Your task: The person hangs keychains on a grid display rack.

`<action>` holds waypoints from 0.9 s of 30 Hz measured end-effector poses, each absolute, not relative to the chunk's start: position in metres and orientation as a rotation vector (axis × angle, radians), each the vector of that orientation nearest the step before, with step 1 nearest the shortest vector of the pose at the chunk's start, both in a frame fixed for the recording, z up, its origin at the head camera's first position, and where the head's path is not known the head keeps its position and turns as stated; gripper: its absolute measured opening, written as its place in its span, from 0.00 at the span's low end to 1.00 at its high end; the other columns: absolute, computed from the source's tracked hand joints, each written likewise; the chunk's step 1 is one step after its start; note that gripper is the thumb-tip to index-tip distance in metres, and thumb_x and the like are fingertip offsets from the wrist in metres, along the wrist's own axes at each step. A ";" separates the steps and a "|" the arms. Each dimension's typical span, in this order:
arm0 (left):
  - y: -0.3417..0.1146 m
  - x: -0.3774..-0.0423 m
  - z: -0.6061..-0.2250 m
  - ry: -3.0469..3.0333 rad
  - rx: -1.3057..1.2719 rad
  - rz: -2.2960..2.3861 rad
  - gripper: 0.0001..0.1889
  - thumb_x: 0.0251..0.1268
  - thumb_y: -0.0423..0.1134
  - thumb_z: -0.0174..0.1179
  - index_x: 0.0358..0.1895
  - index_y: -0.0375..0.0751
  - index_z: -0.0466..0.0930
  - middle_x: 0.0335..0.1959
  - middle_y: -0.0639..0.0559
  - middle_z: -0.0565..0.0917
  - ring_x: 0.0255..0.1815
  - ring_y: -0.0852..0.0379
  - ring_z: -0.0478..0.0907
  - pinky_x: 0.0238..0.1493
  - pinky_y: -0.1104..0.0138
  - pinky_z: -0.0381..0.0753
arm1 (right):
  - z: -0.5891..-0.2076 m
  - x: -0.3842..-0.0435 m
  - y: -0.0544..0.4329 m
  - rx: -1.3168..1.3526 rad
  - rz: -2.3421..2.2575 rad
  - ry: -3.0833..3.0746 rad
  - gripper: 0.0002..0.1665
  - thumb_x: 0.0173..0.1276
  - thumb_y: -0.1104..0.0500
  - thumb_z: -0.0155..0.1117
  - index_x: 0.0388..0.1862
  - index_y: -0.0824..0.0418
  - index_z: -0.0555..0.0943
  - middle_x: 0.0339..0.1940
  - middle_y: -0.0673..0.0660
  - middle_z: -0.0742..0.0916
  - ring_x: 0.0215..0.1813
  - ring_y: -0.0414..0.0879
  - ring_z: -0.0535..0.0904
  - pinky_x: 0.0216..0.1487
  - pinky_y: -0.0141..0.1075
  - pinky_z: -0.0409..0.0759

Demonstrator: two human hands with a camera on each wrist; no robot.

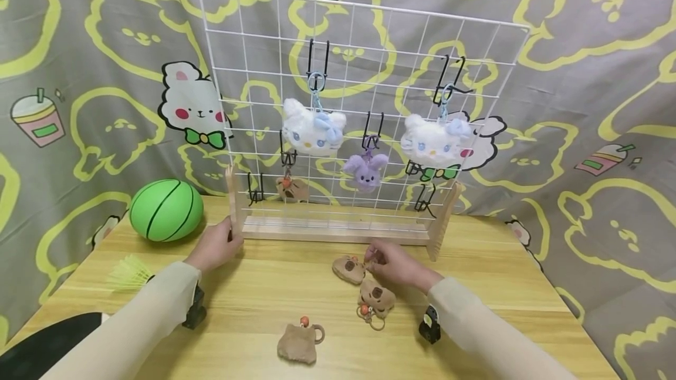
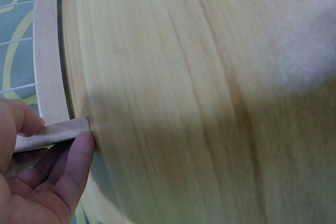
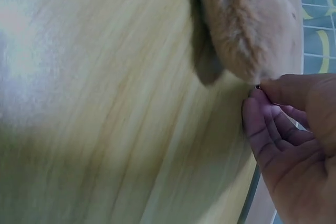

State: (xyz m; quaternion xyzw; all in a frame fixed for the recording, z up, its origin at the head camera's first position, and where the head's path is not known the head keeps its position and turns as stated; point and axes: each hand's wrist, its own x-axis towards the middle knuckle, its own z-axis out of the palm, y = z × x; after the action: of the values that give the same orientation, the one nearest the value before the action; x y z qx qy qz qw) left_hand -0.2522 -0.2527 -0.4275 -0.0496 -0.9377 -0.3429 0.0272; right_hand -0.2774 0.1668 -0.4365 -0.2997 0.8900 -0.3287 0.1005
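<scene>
A person's left hand (image 1: 216, 245) grips the wooden post (image 1: 235, 198) of a wire rack (image 1: 338, 231); the right hand (image 1: 397, 264) pinches one end of a brown plush keychain (image 1: 345, 270) on the worktop (image 1: 248, 304). Pickup seems underway; next probably calls for lifting it towards a bare hook (image 1: 256, 198).

A grey fabric curtain (image 1: 560, 104) closes off the back and both sides, hanging in soft folds and creases. Thick yellow outlines of cartoon animals cover it, along with a white, pink-cheeked cartoon animal (image 1: 185, 104) in a green bow tie and pink drink cups with green straws, one at the left (image 1: 38, 119) and another at the right (image 1: 604, 159). Before it stands a table with a pale yellow wood-grain top (image 1: 237, 304). In the dim wrist views, a whitish patch (image 2: 310, 51) on the wood is probably reflected light.
</scene>
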 end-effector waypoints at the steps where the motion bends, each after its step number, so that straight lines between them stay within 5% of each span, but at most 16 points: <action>1: -0.252 -0.252 -0.427 -2.898 -0.153 -1.056 0.25 0.72 0.32 0.49 0.67 0.19 0.67 0.27 0.45 0.78 0.23 0.56 0.71 0.23 0.66 0.70 | -0.436 -0.277 0.168 -0.873 -1.001 2.623 0.05 0.71 0.69 0.64 0.45 0.69 0.81 0.38 0.60 0.88 0.40 0.41 0.82 0.43 0.28 0.82; 8: -0.252 -0.251 -0.426 -2.907 -0.140 -1.061 0.26 0.71 0.31 0.50 0.68 0.19 0.66 0.27 0.44 0.78 0.23 0.56 0.71 0.24 0.65 0.71 | -0.435 -0.271 0.172 -0.775 -1.215 2.554 0.08 0.75 0.69 0.59 0.45 0.73 0.85 0.38 0.65 0.90 0.38 0.48 0.87 0.41 0.30 0.87; 18: -0.252 -0.252 -0.427 -2.898 -0.149 -1.045 0.26 0.71 0.32 0.51 0.68 0.20 0.66 0.27 0.45 0.78 0.23 0.56 0.71 0.23 0.66 0.70 | -0.437 -0.265 0.171 -0.687 -1.544 2.384 0.13 0.84 0.65 0.45 0.54 0.75 0.73 0.55 0.77 0.86 0.56 0.65 0.88 0.57 0.43 0.88; 27: -0.253 -0.251 -0.427 -2.902 -0.149 -1.065 0.24 0.72 0.32 0.50 0.67 0.20 0.67 0.28 0.44 0.79 0.23 0.56 0.72 0.23 0.65 0.71 | -0.433 -0.261 0.168 -0.460 -1.826 2.198 0.16 0.87 0.62 0.41 0.59 0.76 0.66 0.61 0.80 0.83 0.45 0.39 0.89 0.54 0.36 0.89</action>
State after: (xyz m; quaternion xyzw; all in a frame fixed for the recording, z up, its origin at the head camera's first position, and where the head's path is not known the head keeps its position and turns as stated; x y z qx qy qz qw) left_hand -0.2509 -0.2526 -0.4268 -0.0481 -0.9374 -0.3441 0.0235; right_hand -0.2606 0.1681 -0.4330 -0.1577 0.7537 -0.6260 0.1233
